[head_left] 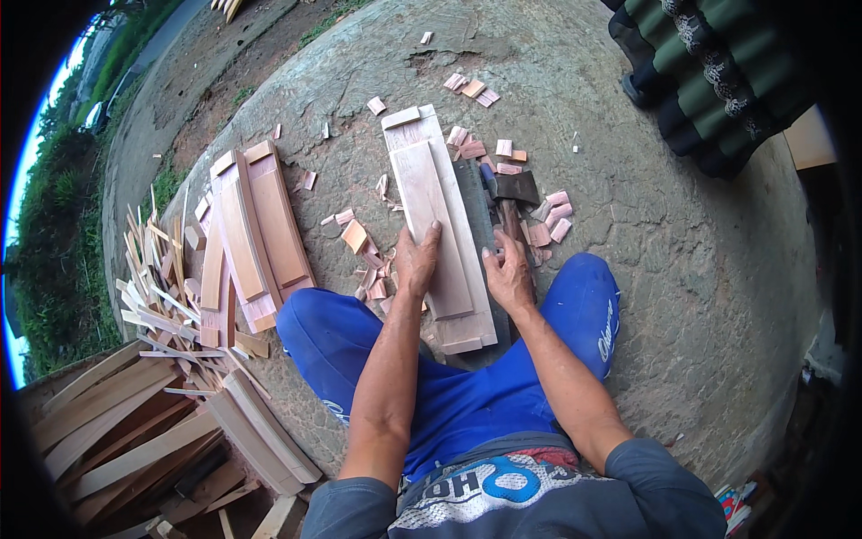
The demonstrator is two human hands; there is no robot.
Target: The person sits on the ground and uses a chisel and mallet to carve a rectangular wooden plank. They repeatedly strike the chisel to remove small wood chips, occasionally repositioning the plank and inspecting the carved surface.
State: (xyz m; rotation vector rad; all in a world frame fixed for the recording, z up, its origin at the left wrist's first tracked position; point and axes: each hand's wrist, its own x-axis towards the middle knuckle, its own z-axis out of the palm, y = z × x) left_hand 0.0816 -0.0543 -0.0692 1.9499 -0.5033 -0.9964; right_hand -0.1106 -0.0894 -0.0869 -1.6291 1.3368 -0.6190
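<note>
A long pale wooden board (435,225) with a raised centre panel and small end blocks lies before me, tilted slightly left at its far end. My left hand (418,259) grips its left edge, thumb on top. Along its right side shows a dark flat slab (474,193), partly covered by the board. My right hand (508,272) is beside the board's right edge, thumb and forefinger apart, next to the wooden handle of a hammer-like or hatchet-like tool (516,188) with a dark metal head. Its other fingers are partly hidden.
Similar panelled boards (260,225) lie at left, near a heap of thin wood offcuts (162,278). More planks (135,440) fill the lower left. Small wood chips (356,236) scatter over the rough concrete ground (682,296). Dark green ruffled cloth (709,81) hangs at upper right.
</note>
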